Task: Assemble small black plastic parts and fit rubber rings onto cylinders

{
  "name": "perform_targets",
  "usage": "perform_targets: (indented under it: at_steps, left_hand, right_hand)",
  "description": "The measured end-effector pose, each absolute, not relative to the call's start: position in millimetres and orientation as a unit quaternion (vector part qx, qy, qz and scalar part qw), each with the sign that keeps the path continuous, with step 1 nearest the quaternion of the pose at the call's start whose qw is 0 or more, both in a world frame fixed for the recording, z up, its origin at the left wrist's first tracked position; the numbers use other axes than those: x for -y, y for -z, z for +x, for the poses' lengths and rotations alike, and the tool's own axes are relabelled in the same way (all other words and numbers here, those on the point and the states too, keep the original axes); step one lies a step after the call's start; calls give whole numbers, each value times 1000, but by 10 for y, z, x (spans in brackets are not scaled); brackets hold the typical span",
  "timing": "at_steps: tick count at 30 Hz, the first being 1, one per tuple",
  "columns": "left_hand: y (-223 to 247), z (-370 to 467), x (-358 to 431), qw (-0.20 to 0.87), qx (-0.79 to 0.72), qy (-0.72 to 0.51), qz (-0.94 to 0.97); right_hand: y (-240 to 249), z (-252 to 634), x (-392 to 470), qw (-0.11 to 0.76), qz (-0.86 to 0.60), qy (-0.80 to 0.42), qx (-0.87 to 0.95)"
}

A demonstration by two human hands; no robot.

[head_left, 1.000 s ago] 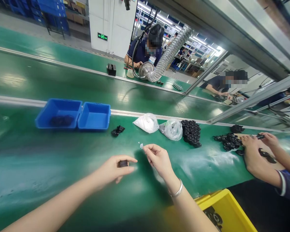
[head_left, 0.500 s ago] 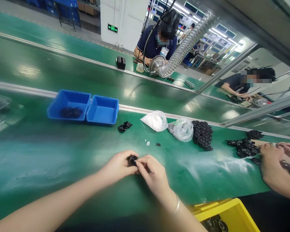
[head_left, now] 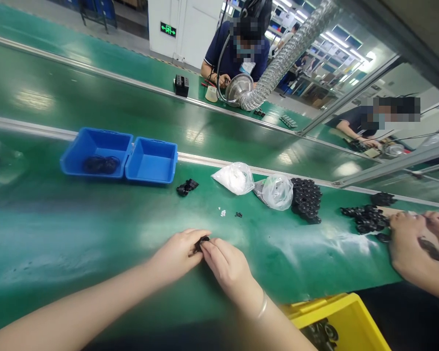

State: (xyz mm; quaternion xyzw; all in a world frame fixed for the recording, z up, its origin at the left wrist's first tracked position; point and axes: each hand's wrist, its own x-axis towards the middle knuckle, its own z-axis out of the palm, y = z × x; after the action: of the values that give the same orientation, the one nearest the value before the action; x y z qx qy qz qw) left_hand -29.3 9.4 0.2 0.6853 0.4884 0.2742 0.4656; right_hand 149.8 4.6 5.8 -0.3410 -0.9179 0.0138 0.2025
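Observation:
My left hand (head_left: pixel 181 252) is closed round a small round black plastic part (head_left: pixel 201 243), gripped between thumb and fingers above the green table. The fingertips of my right hand (head_left: pixel 225 258) are pinched together at the right edge of that part; whatever they hold there, if anything, is hidden. Beyond my hands lie a few tiny white pieces (head_left: pixel 223 213) and a little cluster of tiny black pieces (head_left: pixel 239 214). Farther back sits a small group of black parts (head_left: pixel 187 187).
Two blue bins (head_left: pixel 151 161) stand at the back left, the left one holding black items. Bags of white pieces (head_left: pixel 237 179) and dark pieces (head_left: pixel 276 191) lie beside stacked black parts (head_left: pixel 306 200). A yellow bin (head_left: pixel 362 321) is at front right. A co-worker's hands (head_left: pixel 409 239) work at far right.
My right fingers have closed in over the black part, which is tilted and more covered now. The whole view has shifted slightly.

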Motion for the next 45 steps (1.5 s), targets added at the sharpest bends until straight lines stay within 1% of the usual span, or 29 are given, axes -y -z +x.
perform_targets:
  at_steps: [3,5,7,9,10,12,15,20,27,29,32,34,36,41,45]
  left_hand:
    - [-19,-304,-97,455,-491,-266,694]
    - [-36,-297,-98,482,-491,-264,676]
    - [-61,-280,-102,533,-481,-274,639]
    - [-86,-260,-108,582,-469,-284,600]
    - [-94,-251,-112,601,-465,-283,585]
    - [-96,-240,-122,629,-460,-273,564]
    - [-71,-235,-131,650,-453,-265,549]
    - [-32,-232,-118,651,-441,-275,553]
    - [-35,-241,-116,660,-446,-266,542]
    - [-46,-244,-123,663,-445,-267,539]
    - [-56,-247,-142,638,-447,-276,564]
    - [-52,-250,-155,603,-457,-273,594]
    - [-42,-255,-160,582,-461,-271,613]
    - [-45,-268,-153,562,-462,-277,628]
    - [-71,-280,-169,565,-457,-272,631]
  right_hand:
    - [-108,1496,-42,177,-338,-43,924]
    - [-162,1528,-73,181,-333,-78,922]
    - [-195,1622,-148,229,-373,-122,891]
    - [-180,1778,-262,289,-469,-148,821]
    - [-152,1868,-326,303,-521,-148,784]
    - [-73,2036,-443,291,-597,-130,737]
    - [35,2163,-556,249,-629,-98,730]
    - [42,2080,-641,227,-617,-65,751]
    - [-11,2049,-709,232,-609,-77,755]
    - [-46,1984,-630,258,-597,-106,752]
    - [-124,1794,-425,308,-531,-201,764]
    - [-161,1660,-290,317,-475,-262,778]
    - [-161,1564,-201,313,-445,-294,786]
    - [-82,1507,-178,301,-436,-302,793]
    - [-65,1525,-169,305,-415,-278,811]
